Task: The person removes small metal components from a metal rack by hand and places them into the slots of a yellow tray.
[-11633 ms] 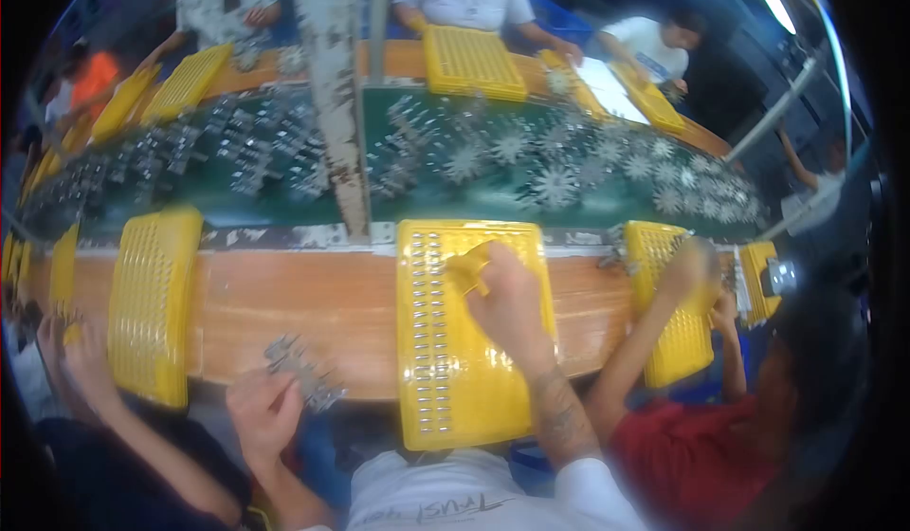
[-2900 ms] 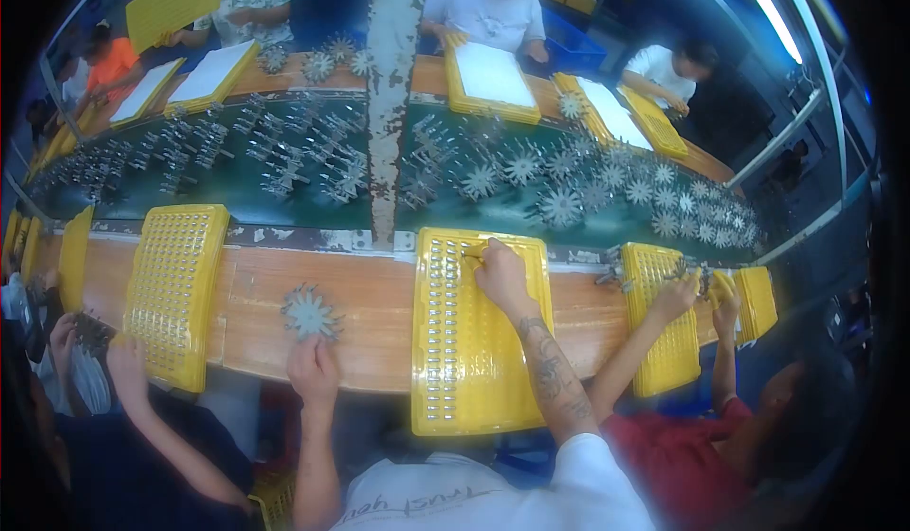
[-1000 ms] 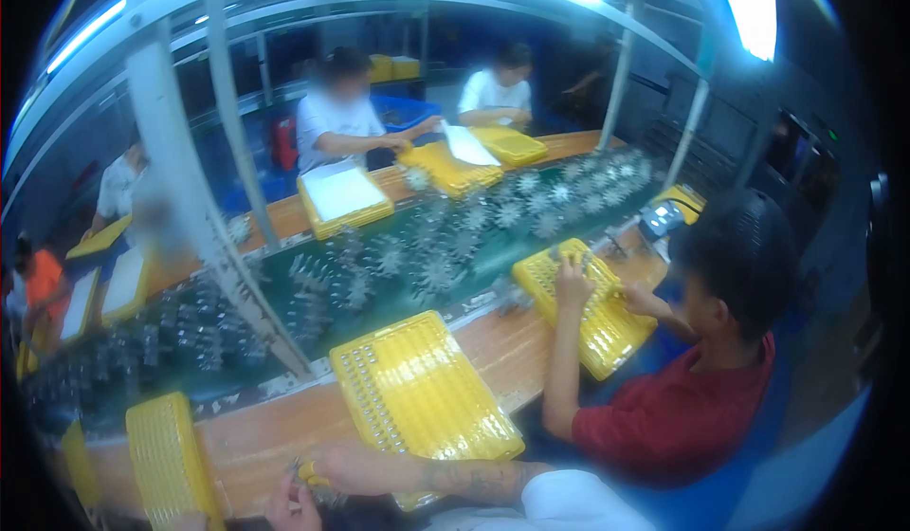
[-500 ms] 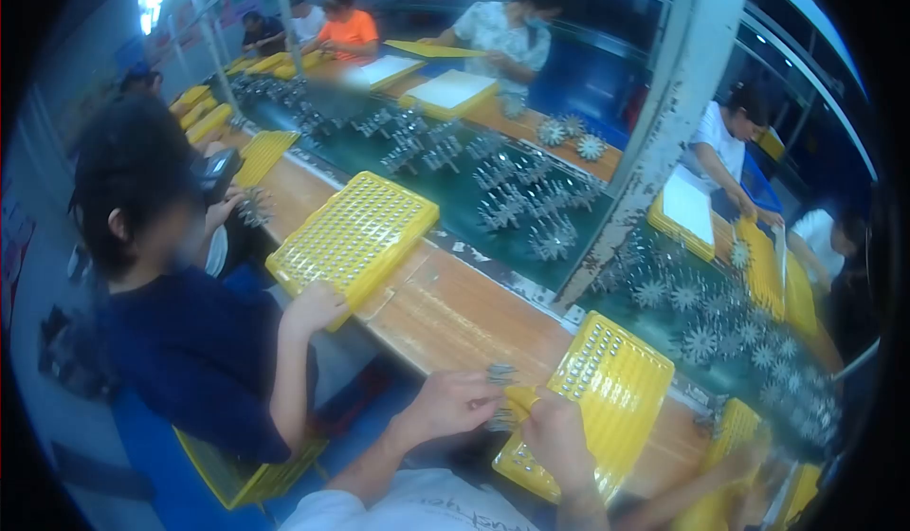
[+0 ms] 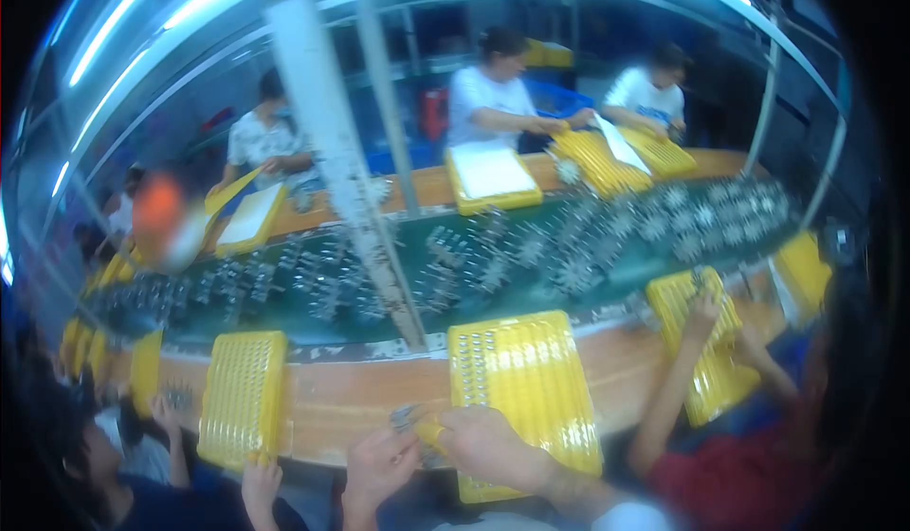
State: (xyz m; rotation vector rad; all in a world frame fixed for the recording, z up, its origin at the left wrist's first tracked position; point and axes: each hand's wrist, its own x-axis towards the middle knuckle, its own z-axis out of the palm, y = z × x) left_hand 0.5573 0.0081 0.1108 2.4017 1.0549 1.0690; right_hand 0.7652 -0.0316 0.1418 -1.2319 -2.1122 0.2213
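Observation:
My left hand (image 5: 381, 463) is closed around a spiky grey metal piece (image 5: 406, 417), whose prongs stick out above the fingers. Close beside it, my right hand (image 5: 493, 446) pinches a small yellow item (image 5: 433, 430); its kind is blurred, and it touches or nearly touches the metal piece. Under and beyond my right hand lies a ribbed yellow tray (image 5: 545, 370). Small shiny metal parts (image 5: 476, 360) line the tray's left rows, while its right rows show bare yellow ribs.
A green conveyor belt (image 5: 427, 320) crosses ahead, loaded with many spiky metal pieces (image 5: 578, 270). A worn white post (image 5: 351, 152) rises from its near side. Co-workers sit both sides; one handles a yellow tray (image 5: 242, 389) at left, another a tray (image 5: 668, 308) at right.
My view has swung right and up, so the tray and both hands appear farther left. Both hands still hold the metal piece and the yellow item close together.

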